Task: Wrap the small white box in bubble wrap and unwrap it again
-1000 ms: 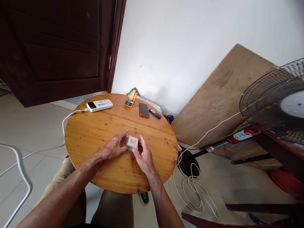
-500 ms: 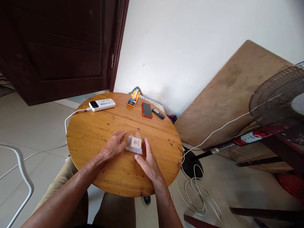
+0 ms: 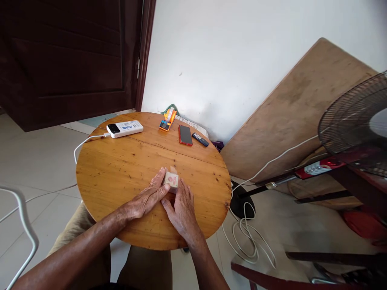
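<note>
A small square box point(image 3: 171, 179) with a pale top and a red print lies on the round wooden table. My left hand point(image 3: 148, 197) presses along its left side, the thumb at its near left corner. From the right, my right hand point(image 3: 182, 209) lays its fingers against the opposite side. Together the hands clasp the box between them. A strip of clear film point(image 3: 173, 170) sticks out at its far side; the rest of the clear wrapping is mostly hidden under my fingers.
On the table point(image 3: 105, 177) are a white power bank point(image 3: 125, 128) with a cable, an orange tape dispenser point(image 3: 168, 119), a red-edged phone point(image 3: 185, 135) and a dark, narrow device point(image 3: 200, 139). A fan point(image 3: 356, 117) stands right, near coiled white cable point(image 3: 246, 237).
Both hands have closed in on the box from either side. The clear wrapping, spread around it before, is now folded up and covered by my fingers.
</note>
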`<state>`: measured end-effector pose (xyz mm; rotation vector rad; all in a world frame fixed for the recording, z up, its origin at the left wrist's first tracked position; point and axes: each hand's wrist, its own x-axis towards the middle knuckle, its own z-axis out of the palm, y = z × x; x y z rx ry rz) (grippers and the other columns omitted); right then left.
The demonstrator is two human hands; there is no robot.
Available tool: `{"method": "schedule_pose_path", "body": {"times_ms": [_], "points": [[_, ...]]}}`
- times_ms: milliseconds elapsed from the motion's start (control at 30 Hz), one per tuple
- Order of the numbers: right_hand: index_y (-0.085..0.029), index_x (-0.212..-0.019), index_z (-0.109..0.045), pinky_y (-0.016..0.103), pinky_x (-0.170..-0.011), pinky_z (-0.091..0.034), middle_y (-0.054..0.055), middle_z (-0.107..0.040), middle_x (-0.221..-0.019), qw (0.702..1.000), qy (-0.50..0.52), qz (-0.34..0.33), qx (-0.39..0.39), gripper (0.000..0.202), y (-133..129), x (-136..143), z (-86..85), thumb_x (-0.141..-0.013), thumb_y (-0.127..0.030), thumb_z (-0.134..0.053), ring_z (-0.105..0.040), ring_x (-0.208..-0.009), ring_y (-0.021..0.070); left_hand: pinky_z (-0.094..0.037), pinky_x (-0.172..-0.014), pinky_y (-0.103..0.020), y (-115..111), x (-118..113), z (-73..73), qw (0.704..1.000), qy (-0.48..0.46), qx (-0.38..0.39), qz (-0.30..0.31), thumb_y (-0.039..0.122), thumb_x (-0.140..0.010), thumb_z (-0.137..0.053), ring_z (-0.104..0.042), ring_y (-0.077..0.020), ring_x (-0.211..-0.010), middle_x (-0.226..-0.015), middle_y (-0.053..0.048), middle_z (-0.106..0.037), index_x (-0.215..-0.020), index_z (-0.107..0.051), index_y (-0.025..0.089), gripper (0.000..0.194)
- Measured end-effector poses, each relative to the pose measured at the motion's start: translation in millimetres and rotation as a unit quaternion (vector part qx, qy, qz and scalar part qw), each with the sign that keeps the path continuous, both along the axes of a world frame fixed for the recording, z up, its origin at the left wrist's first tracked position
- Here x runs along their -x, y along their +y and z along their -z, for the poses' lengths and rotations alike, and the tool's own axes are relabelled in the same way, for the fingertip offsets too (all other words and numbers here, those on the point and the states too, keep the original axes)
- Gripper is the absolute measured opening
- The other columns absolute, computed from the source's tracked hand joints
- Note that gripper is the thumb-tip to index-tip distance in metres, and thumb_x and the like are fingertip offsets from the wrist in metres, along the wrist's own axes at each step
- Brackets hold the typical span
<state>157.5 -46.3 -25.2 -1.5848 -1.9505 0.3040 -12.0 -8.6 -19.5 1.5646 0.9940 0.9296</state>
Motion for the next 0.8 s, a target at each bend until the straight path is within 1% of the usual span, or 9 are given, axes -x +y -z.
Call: {"method": "schedule_pose_path", "body": {"times_ms": [67, 167, 233, 333, 433, 533, 633, 700, 800], "points": [[-0.022, -0.150, -0.033, 0.062, -0.115, -0.025, 0.014, -0.043, -0.151, 1.000, 0.018, 0.000, 0.000, 0.073, -0.4, -2.4, -0.1, -0.085, -0.036, -0.063, -0.036, -0.140, 0.0361, -0.028, -0.120, -0.044, 3.2, 0.2, -0.3, 1.000, -0.010, 0.010, -0.011, 0.049, -0.089, -0.057, -0.026, -0.0279, -0.147, -0.157, -0.007, -0.033, -0.149, -0.039, 0.022, 0.067], [-0.024, -0.148, -0.037, 0.058, -0.115, -0.030, 0.011, -0.046, -0.148, 0.995, 0.092, 0.024, 0.029, 0.072, -0.8, -12.4, -4.0, -0.081, -0.029, -0.063, -0.041, -0.138, 0.0332, -0.037, -0.116, -0.045, 9.7, -0.3, -2.0, 0.995, -0.056, 0.057, -0.062, 0.046, -0.088, -0.055, -0.040, -0.0304, -0.141, -0.150, -0.013, -0.046, -0.144, -0.044, 0.014, 0.065], [-0.025, -0.146, -0.040, 0.054, -0.114, -0.035, 0.009, -0.048, -0.148, 0.985, 0.162, 0.038, 0.055, 0.066, 1.0, -21.4, -12.1, -0.083, -0.029, -0.060, -0.044, -0.136, 0.0303, -0.041, -0.112, -0.045, 13.6, -0.4, -2.4, 0.990, -0.077, 0.076, -0.095, 0.043, -0.086, -0.055, -0.048, -0.0309, -0.135, -0.142, -0.014, -0.055, -0.138, -0.050, 0.011, 0.061], [-0.027, -0.141, -0.049, 0.050, -0.110, -0.040, 0.006, -0.051, -0.146, 0.971, 0.226, 0.032, 0.077, 0.055, 11.8, -31.8, -28.6, -0.087, -0.035, -0.057, -0.047, -0.135, 0.0288, -0.045, -0.109, -0.044, 16.9, -0.7, -1.7, 0.989, -0.069, 0.072, -0.107, 0.040, -0.081, -0.061, -0.054, -0.0306, -0.129, -0.137, -0.015, -0.059, -0.132, -0.054, 0.011, 0.059], [-0.028, -0.130, -0.060, 0.048, -0.107, -0.043, 0.006, -0.057, -0.140, 0.969, 0.228, 0.022, 0.088, 0.047, 33.5, -34.1, -38.0, -0.085, -0.041, -0.061, -0.051, -0.131, 0.0285, -0.049, -0.105, -0.045, 17.1, -2.7, -0.8, 0.990, -0.056, 0.076, -0.106, 0.036, -0.076, -0.064, -0.060, -0.0299, -0.122, -0.139, -0.016, -0.057, -0.134, -0.052, 0.012, 0.064], [-0.027, -0.118, -0.069, 0.043, -0.099, -0.050, 0.005, -0.065, -0.131, 0.967, 0.232, -0.004, 0.105, 0.040, 58.0, -30.6, -37.5, -0.081, -0.043, -0.066, -0.058, -0.123, 0.0276, -0.050, -0.103, -0.045, 16.2, -6.1, -0.5, 0.991, -0.045, 0.069, -0.106, 0.035, -0.075, -0.065, -0.062, -0.0288, -0.118, -0.141, -0.015, -0.055, -0.136, -0.050, 0.015, 0.066], [-0.026, -0.110, -0.072, 0.039, -0.091, -0.054, 0.005, -0.065, -0.130, 0.963, 0.240, -0.034, 0.122, 0.035, 72.6, -25.1, -38.1, -0.080, -0.042, -0.066, -0.063, -0.116, 0.0265, -0.049, -0.105, -0.045, 15.4, -9.2, 0.1, 0.991, -0.056, 0.054, -0.109, 0.029, -0.075, -0.066, -0.061, -0.0283, -0.119, -0.141, -0.015, -0.055, -0.137, -0.048, 0.015, 0.067], [-0.026, -0.107, -0.073, 0.040, -0.093, -0.053, 0.005, -0.062, -0.134, 0.966, 0.226, -0.057, 0.112, 0.031, 74.2, -22.0, -42.0, -0.078, -0.039, -0.068, -0.061, -0.119, 0.0264, -0.048, -0.105, -0.045, 15.1, -10.3, 1.1, 0.991, -0.065, 0.044, -0.108, 0.025, -0.074, -0.066, -0.061, -0.0278, -0.120, -0.141, -0.015, -0.055, -0.139, -0.047, 0.016, 0.068], [-0.027, -0.098, -0.075, 0.043, -0.104, -0.045, 0.004, -0.063, -0.133, 0.977, 0.193, -0.079, 0.053, 0.021, 68.4, -19.0, -47.7, -0.080, -0.033, -0.067, -0.058, -0.124, 0.0254, -0.049, -0.104, -0.045, 15.2, -10.5, 3.8, 0.993, -0.066, 0.025, -0.095, 0.023, -0.075, -0.065, -0.062, -0.0258, -0.118, -0.140, -0.013, -0.056, -0.140, -0.047, 0.018, 0.067]]}}
